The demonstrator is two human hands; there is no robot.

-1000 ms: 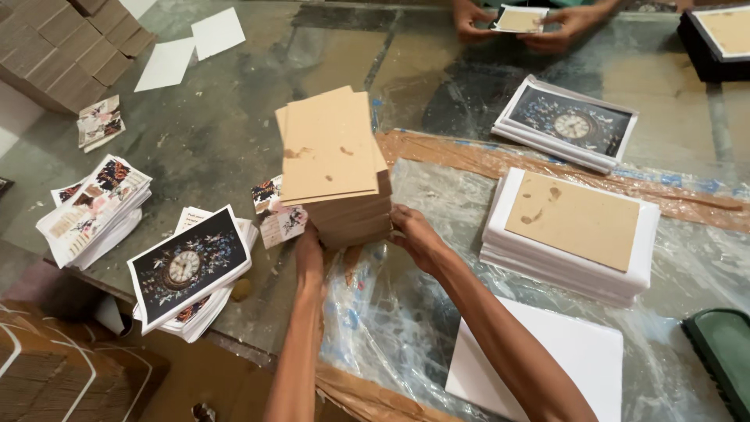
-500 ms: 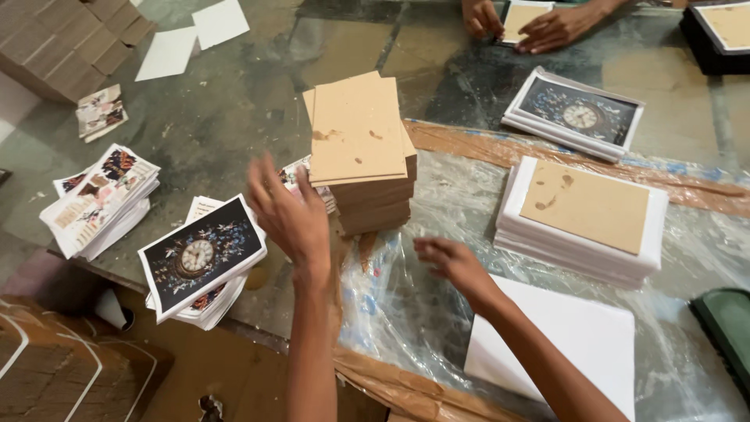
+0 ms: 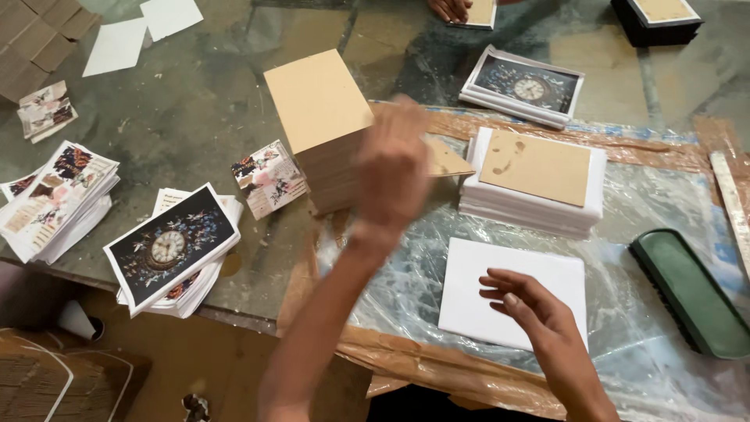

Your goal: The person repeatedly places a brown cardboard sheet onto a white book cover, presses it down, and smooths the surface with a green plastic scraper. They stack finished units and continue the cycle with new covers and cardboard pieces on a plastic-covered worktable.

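The work surface is a wide table point(image 3: 195, 101) with a dark, greenish, worn top. Its right half is covered by a crinkled sheet of clear plastic point(image 3: 656, 211), fixed along the edges with brown tape.

The left hand point(image 3: 393, 176) is raised above the table and blurred; it seems to hold a thin tan cardboard piece point(image 3: 447, 160), but I cannot tell how the fingers grip it. Just left of it stands a tall stack of tan cardboard sheets point(image 3: 320, 109).

The right hand point(image 3: 531, 301) has its fingers spread and loosely bent, resting on the near right part of a blank white rectangular card point(image 3: 500, 285). This card lies flat on the plastic, near the front edge.

Behind it is a pile of white cards with one tan board on top point(image 3: 535, 180). On the right lies a dark green oblong brush block point(image 3: 687, 289).

On the left side are stacks of printed cards with a clock picture point(image 3: 172, 246) and other colourful printed leaflets point(image 3: 55, 199). At the far edge, another person's hand point(image 3: 451, 8) touches a card. Below the near edge a brown floor point(image 3: 195, 352) is seen.
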